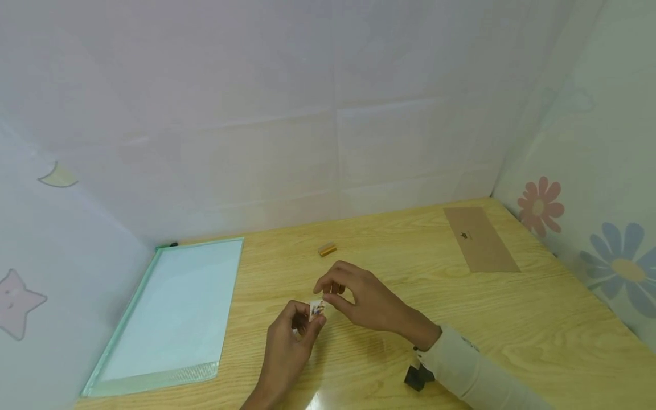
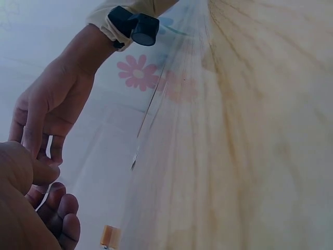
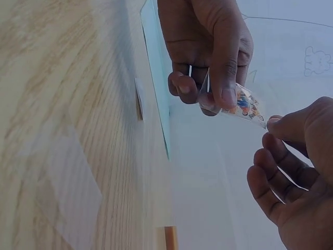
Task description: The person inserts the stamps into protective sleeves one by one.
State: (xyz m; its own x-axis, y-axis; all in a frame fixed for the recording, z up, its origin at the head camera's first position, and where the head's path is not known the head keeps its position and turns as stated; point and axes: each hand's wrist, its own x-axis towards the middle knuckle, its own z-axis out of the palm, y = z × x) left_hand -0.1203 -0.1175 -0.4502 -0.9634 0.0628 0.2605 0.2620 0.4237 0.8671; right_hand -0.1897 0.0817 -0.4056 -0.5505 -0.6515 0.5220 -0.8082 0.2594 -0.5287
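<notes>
Pale cloth walls printed with flowers surround a wood-grain worktop. From the head view, a green-edged zip pouch lies at left, a brown sheet at far right, and a small orange-brown block beyond the hands. Near the middle, above the worktop, the left hand pinches a small printed piece, with the right hand at its upper corner. At left wrist, fingers hide most of the piece; a black device sits on the other wrist. At right wrist, the right grip pinches the clear corner between thumb and forefinger, and a faint translucent rectangle shows on the worktop.
</notes>
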